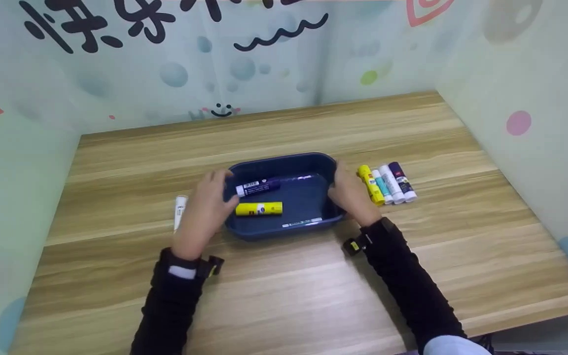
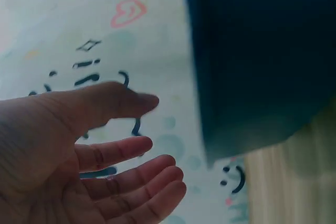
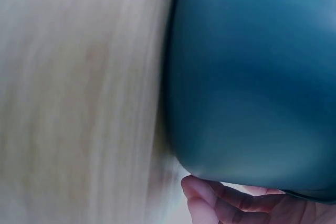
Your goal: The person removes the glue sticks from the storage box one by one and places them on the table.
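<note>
A dark blue plastic basin (image 1: pixel 308 197) stands on the wooden table. Inside lie a dark purple glue stick (image 1: pixel 259 187) and a yellow glue stick (image 1: pixel 259 208); near its front wall shows a thin white-and-green item (image 1: pixel 302 223), mostly hidden. My right hand (image 1: pixel 353 192) grips the basin's right end, thumb over the rim; its fingers (image 3: pixel 231 203) lie along the outside of the wall. At the left end is my left hand (image 1: pixel 205 207), fingers spread and relaxed. The left wrist view shows that hand's thumb and fingers (image 2: pixel 142 182) apart from the basin, holding nothing.
To the right of the basin, a yellow glue stick (image 1: pixel 371 185), a teal-and-white one (image 1: pixel 382 186), a white one (image 1: pixel 392 183) and a dark purple one (image 1: pixel 403 181) lie side by side. A white stick (image 1: pixel 179 209) lies left, partly behind my left hand. Printed walls (image 1: pixel 284 74) enclose the table.
</note>
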